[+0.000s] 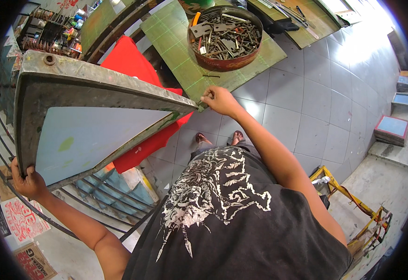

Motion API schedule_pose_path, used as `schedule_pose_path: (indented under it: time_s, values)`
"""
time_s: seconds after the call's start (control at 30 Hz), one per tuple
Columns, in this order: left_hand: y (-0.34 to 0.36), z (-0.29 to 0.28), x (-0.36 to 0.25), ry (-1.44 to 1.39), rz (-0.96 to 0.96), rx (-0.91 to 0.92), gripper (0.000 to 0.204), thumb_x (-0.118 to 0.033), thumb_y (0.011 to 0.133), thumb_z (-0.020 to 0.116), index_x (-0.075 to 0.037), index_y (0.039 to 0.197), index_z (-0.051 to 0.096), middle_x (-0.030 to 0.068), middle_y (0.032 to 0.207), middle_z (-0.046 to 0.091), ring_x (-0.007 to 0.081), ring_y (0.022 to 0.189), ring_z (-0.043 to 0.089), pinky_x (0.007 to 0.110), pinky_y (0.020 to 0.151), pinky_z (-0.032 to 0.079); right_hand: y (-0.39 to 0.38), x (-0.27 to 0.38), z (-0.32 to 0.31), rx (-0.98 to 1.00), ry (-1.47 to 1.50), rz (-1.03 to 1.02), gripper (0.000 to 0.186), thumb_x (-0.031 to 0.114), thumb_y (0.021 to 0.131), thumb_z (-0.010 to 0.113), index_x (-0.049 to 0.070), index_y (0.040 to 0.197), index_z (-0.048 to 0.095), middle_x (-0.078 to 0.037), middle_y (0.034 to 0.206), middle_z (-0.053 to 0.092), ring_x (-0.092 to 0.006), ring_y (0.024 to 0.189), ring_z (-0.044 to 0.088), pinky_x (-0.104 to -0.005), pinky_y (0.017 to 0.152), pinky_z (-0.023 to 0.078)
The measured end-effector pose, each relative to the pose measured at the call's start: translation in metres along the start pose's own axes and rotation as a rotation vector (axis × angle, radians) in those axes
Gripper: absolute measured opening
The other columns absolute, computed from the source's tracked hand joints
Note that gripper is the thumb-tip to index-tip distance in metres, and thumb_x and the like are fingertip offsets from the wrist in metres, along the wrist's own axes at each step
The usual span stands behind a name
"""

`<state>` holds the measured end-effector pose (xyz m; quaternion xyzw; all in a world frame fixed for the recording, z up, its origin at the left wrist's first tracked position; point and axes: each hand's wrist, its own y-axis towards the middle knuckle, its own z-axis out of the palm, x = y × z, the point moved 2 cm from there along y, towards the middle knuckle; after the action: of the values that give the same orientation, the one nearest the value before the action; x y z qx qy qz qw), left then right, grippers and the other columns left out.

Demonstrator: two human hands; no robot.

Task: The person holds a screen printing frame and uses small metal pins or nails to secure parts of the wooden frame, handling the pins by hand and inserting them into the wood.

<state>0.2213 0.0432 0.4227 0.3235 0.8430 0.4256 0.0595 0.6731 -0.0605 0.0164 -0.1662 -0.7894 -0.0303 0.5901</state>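
A screen frame [92,140] with a pale mesh and green smudges stands tilted up on my left. My left hand [29,182] grips its lower near corner, fingers wrapped over the edge. At the frame's far right end, my right hand [219,99] has its fingers closed by a small green-stained fitting [200,106]; what exactly they hold is hidden. Red fabric [127,58] lies behind and below the frame. Just beyond my right hand is a green gridded board [166,37], bearing a round tin [225,39] full of bolts and metal plates, with a loose bolt [211,75] beside it.
A second board [309,35] with tools is at top right. Cluttered shelves [50,28] fill the top left. Curved black rack bars [106,196] run below the frame. Grey tiled floor [320,102] surrounds my feet. A yellow metal frame [348,191] and stacked framed screens [390,128] stand rightward.
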Motion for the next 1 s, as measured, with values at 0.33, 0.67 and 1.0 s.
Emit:
schedule_pose_path:
  time_s: [0.33,0.67,1.0]
  values:
    - [0.003,0.002,-0.007,0.030,0.013,-0.064,0.079,-0.075,0.079,0.056,0.001,0.094,0.064,0.0029,0.078,0.061,0.0123,0.071,0.056,0.026,0.062,0.045,0.001,0.003,-0.006,-0.013,-0.113,-0.006,0.042,0.038,0.091,0.057,-0.001,0.080,0.067,-0.024,0.071,0.064,-0.0431,0.074,0.063,-0.0488,0.073,0.049]
    - [0.003,0.001,-0.006,0.025,-0.001,-0.019,0.078,-0.075,0.079,0.055,0.001,0.094,0.064,0.0036,0.078,0.062,0.0132,0.070,0.057,0.027,0.062,0.045,0.008,0.005,-0.002,0.056,-0.229,0.030,0.038,0.033,0.090,0.058,-0.003,0.082,0.065,-0.024,0.074,0.064,-0.0422,0.075,0.062,-0.0480,0.071,0.049]
    - [0.004,0.001,-0.003,0.035,0.000,-0.013,0.080,-0.077,0.080,0.053,0.001,0.095,0.065,0.0058,0.080,0.064,0.0153,0.071,0.059,0.028,0.063,0.047,0.015,-0.005,-0.001,0.152,-0.281,0.040,0.037,0.035,0.089,0.062,-0.001,0.084,0.065,-0.022,0.070,0.062,-0.0396,0.072,0.063,-0.0445,0.069,0.049]
